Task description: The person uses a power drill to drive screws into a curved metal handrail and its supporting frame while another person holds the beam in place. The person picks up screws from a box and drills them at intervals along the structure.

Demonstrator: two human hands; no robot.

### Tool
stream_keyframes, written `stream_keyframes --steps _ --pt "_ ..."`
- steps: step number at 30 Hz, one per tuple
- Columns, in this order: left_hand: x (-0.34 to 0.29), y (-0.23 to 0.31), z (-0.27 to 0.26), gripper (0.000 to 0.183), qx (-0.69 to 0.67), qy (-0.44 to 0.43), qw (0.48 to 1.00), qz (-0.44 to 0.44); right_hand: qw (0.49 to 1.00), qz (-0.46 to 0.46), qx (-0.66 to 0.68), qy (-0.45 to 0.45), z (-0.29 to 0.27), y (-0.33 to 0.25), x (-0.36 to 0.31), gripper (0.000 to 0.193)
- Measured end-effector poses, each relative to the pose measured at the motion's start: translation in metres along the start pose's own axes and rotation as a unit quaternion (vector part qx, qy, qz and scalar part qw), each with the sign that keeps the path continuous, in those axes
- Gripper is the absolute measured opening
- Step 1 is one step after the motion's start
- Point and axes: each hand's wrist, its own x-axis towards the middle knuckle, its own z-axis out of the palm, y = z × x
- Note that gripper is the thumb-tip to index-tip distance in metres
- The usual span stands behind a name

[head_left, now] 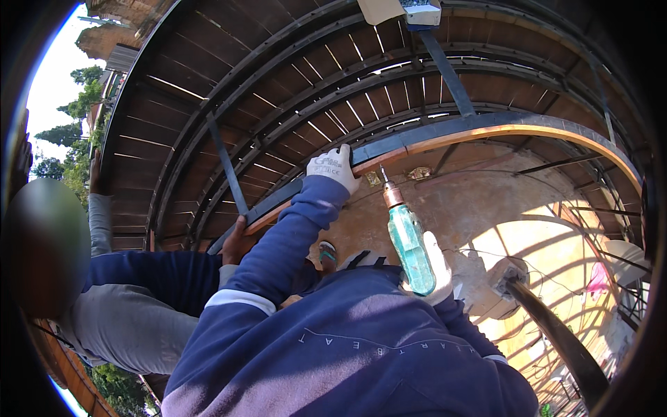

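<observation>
Now the left hand [334,167] clasps a beam [434,137], right hand [438,270] a drill [408,240].

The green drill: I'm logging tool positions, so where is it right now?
In the head view, the green drill is just right of centre, in the person's gloved right hand, its bit pointing up toward the curved wooden strip.

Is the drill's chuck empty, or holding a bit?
Holding one: a thin bit sticks out of the coppery chuck on the green drill, toward the brown strip.
</observation>
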Motion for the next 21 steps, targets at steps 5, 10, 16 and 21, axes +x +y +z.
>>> stream_keyframes --steps 5,10,16,21 --pt "-0.001 -0.002 -0.002 0.063 -0.008 -0.022 1.0 0.001 0.979 0.071 0.178 -0.073 0.008 0.021 -0.016 0.101" --pt "-0.004 -0.002 -0.005 0.059 -0.02 -0.022 0.999 0.017 0.947 0.11 0.284 -0.101 0.016 0.034 -0.025 0.109" --pt "-0.002 -0.009 -0.002 0.055 -0.041 -0.016 0.999 0.02 0.925 0.13 0.35 -0.075 0.013 -0.003 -0.012 0.081" --pt "-0.002 -0.012 0.0 0.054 -0.054 -0.005 0.998 0.026 0.881 0.185 0.434 -0.031 0.02 -0.012 -0.012 0.086"
